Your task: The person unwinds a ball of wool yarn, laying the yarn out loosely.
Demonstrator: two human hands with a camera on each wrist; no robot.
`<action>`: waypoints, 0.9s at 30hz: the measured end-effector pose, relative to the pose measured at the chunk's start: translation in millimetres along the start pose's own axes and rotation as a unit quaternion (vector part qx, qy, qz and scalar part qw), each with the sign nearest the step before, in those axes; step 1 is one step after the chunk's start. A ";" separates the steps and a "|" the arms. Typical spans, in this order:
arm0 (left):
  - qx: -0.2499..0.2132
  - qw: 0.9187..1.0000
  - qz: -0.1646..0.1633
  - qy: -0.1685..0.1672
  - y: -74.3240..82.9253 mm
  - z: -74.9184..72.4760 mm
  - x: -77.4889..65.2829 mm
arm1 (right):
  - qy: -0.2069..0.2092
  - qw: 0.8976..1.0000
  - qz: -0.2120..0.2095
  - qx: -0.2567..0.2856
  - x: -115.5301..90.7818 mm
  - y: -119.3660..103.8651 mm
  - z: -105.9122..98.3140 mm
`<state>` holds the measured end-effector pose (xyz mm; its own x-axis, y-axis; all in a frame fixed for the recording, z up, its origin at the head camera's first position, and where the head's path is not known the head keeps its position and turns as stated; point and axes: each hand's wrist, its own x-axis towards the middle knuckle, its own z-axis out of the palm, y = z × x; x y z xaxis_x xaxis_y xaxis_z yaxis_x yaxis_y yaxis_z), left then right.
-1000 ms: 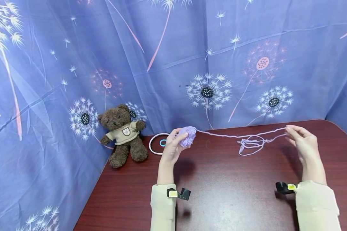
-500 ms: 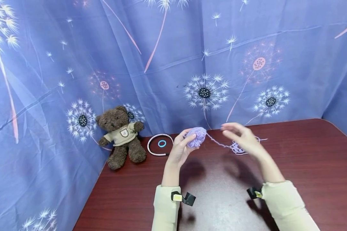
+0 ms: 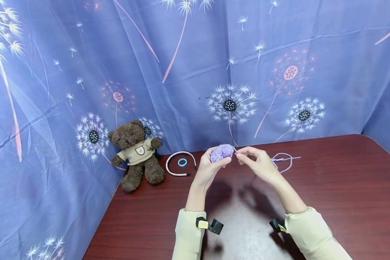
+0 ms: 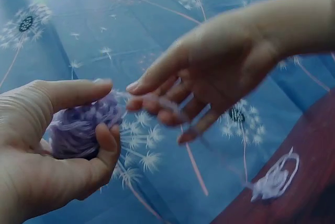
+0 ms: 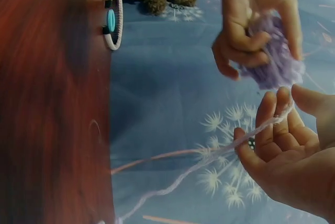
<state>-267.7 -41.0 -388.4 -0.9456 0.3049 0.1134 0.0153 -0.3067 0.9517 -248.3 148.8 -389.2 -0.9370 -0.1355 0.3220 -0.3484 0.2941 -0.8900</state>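
Note:
My left hand grips a ball of lilac yarn above the table, thumb on one side and fingers curled round the other. Just to its right, my right hand pinches the yarn strand between thumb and forefinger, close to where it leaves the ball. In the right wrist view the strand runs across the right fingers and slants down toward the table. A loose tangle of the same yarn lies on the table, partly hidden behind my right hand in the head view.
A brown teddy bear in a beige top sits at the table's back left. Beside it lie a white headband and a small blue ring. A blue dandelion-print curtain hangs behind the dark red table.
My right hand has come from far right, where it held the strand stretched out, in to the ball. My left hand has shifted slightly right with the ball and turned it.

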 end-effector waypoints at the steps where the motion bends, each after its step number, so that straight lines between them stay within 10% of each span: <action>1: 0.013 1.000 0.005 0.014 -0.1 -0.6 0.5 | 0.002 1.000 -0.001 -0.003 0.3 -0.7 -2.2; 10: 0.083 0.995 0.038 0.052 6.8 -13.0 -0.1 | 0.053 0.998 0.016 0.040 3.5 5.6 -36.1; 27: 0.142 0.989 0.043 -0.010 11.4 -22.0 -5.1 | 0.076 0.966 0.027 0.248 -7.0 18.1 -94.0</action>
<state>-269.9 -65.8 -384.4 -0.9299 0.3082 0.2007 0.1891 -0.0672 0.9797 -250.5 244.0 -377.2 -0.9596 0.0186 0.2808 -0.2789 -0.1966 -0.9400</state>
